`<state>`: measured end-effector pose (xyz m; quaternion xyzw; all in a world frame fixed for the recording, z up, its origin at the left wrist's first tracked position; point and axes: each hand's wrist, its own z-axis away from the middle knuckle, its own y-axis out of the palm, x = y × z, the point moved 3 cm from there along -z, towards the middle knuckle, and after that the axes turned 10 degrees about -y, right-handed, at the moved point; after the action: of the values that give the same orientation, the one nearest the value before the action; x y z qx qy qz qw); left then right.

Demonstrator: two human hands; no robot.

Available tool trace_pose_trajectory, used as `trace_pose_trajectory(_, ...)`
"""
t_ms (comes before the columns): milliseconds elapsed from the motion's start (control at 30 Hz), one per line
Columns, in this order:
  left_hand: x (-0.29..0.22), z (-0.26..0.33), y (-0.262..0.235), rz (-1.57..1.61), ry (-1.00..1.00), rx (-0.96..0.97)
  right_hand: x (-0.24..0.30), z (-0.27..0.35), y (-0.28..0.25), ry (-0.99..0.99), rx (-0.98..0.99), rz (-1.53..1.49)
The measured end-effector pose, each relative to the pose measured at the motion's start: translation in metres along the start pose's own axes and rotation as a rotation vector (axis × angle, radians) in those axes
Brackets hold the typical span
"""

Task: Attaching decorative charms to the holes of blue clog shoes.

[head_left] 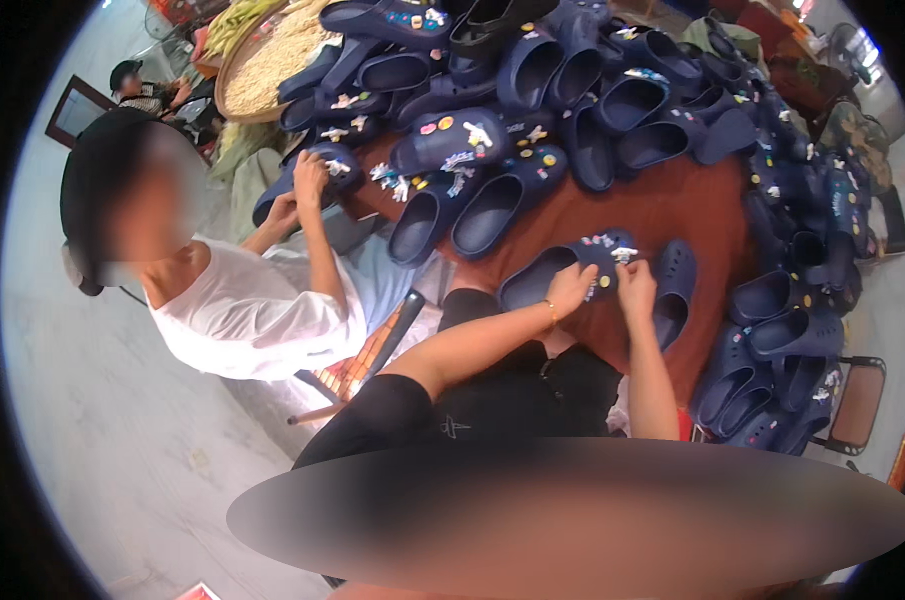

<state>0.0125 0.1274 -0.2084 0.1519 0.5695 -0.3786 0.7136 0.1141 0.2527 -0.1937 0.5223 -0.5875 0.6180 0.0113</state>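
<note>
A navy-blue clog with small coloured charms on its toe lies on the reddish-brown tabletop before me. My left hand is closed on the side of this clog, near the toe. At the toe's right edge, my right hand pinches a small white charm, its fingertips close against the shoe. Just right of that hand lies a second navy clog, whose toe shows bare holes and no charms. The undersides of both hands are hidden.
A large heap of navy clogs covers the table's far side. More clogs are piled at the right, near a chair. On the left sits a co-worker, hands on another clog. Behind stands a round basket.
</note>
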Motion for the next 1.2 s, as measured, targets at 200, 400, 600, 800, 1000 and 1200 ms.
trace_pose_trajectory(200, -0.023, -0.005, -0.019, 0.166, -0.209, 0.039, -0.013, 0.052, 0.010, 0.188, 0.124, -0.610)
trace_pose_trajectory(400, -0.141, -0.045, -0.043, 0.623, 0.103, 0.169, -0.014, 0.064, 0.018, 0.284, 0.220, -0.554)
trace_pose_trajectory(600, -0.302, -0.111, -0.118, -0.153, 0.359, -0.450, -0.016, 0.066, 0.017, 0.264, 0.106, -0.661)
trace_pose_trajectory(800, -0.191, -0.074, -0.082, -0.085, 0.480, -0.279, -0.012, 0.064, 0.020, 0.207, 0.043, -0.593)
trace_pose_trajectory(1000, -0.028, -0.043, -0.036, -0.360, 0.388, -0.052, -0.007, 0.079, -0.009, 0.153, -0.009, -0.565)
trace_pose_trajectory(1200, 0.016, -0.035, -0.039, -0.570, 0.540, -0.049, 0.000, 0.113, -0.080, -0.166, -0.364, 0.171)
